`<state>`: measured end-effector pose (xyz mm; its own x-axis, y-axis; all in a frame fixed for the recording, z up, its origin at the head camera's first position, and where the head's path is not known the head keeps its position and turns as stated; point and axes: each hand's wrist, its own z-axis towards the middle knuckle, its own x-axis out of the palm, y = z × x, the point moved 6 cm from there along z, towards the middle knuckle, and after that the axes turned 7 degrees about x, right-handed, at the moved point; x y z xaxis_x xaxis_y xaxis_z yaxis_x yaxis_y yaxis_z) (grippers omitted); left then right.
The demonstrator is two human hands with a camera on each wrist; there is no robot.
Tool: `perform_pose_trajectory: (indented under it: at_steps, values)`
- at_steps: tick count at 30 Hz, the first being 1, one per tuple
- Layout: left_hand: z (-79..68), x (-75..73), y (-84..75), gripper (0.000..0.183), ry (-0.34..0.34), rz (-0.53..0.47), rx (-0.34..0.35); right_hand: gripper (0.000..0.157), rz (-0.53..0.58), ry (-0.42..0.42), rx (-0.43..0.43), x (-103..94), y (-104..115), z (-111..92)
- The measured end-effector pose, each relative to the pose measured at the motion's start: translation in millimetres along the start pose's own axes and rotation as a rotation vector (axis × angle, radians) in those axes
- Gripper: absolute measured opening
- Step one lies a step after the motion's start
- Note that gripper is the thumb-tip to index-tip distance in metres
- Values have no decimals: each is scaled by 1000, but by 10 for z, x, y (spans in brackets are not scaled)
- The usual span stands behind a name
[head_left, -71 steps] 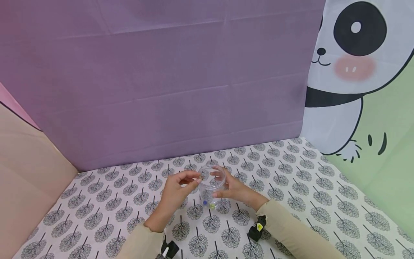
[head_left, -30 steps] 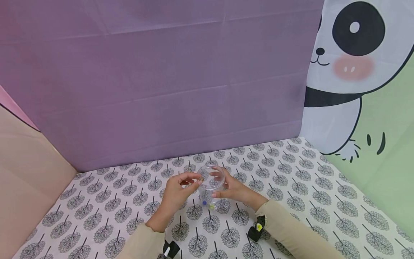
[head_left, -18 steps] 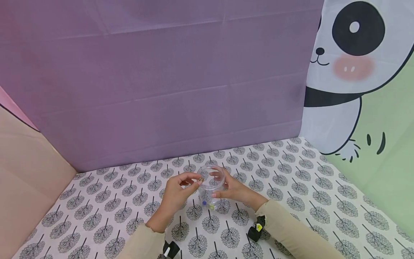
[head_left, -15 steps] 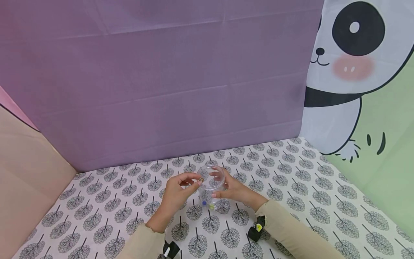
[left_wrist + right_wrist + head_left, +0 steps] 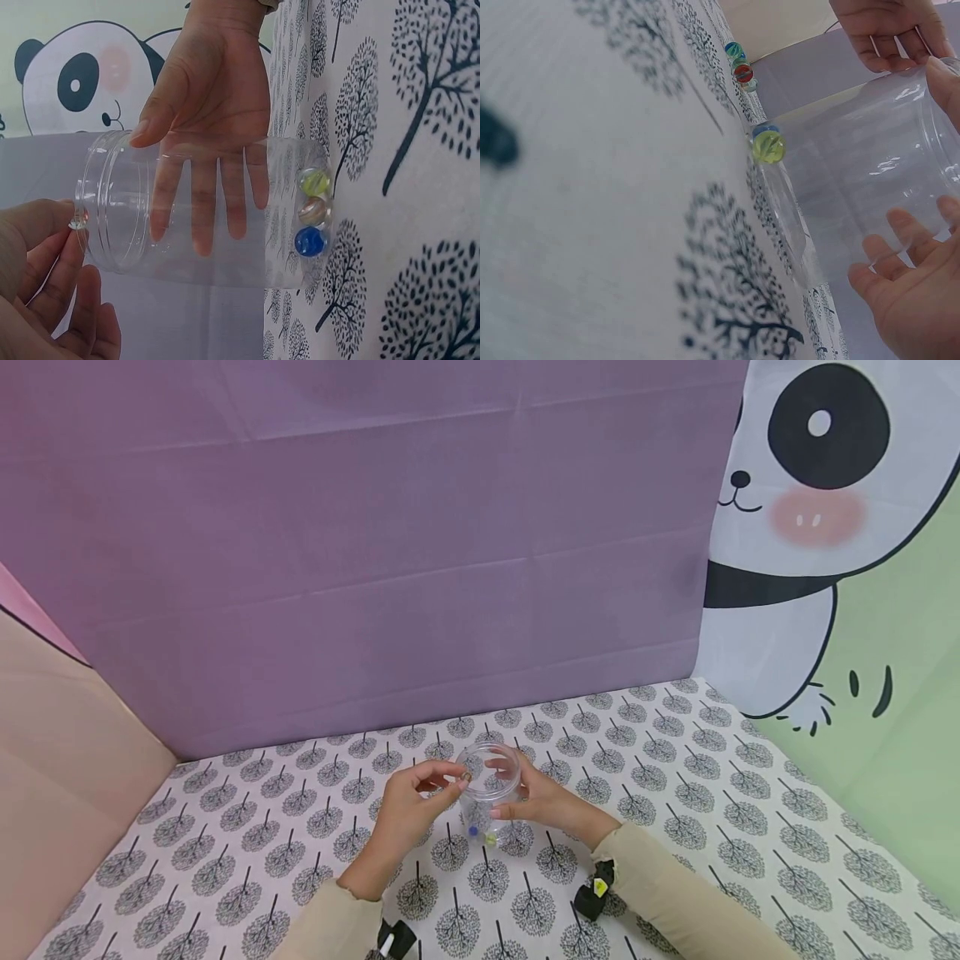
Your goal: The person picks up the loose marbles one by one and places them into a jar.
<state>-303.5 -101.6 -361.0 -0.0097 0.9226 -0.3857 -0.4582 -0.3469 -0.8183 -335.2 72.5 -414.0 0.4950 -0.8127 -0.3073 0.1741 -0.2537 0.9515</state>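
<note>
A clear plastic jar (image 5: 473, 807) stands upright and uncapped on the cloth. My right hand (image 5: 551, 802) holds it from the right, thumb on the near side and fingers round the far side. At the left of the jar's mouth, my left hand (image 5: 411, 800) pinches a small clear marble (image 5: 78, 218) with a brownish tint between thumb and fingertip, right by the rim. On the jar's bottom, the left wrist view shows a yellow-green marble (image 5: 315, 182), a brown-and-white marble (image 5: 313, 211) and a blue marble (image 5: 310, 241).
In the right wrist view, several more marbles (image 5: 742, 73) lie on the cloth beyond the jar; they are hidden in the head view. A tree-print cloth (image 5: 660, 827) covers the table. A purple curtain (image 5: 375, 568) hangs behind, and a panda-print cloth (image 5: 810, 535) at right.
Hardly anything moves. The left hand keeps pinching the marble at the rim, the right hand keeps holding the jar, and the head view drifts very slightly.
</note>
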Motion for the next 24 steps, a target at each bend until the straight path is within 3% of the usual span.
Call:
perform_pose_trajectory:
  at_steps: [24]
  values:
    - [-1,-4,6,15,-10,-5,3,90,11,-2,-1,2,-9,5]
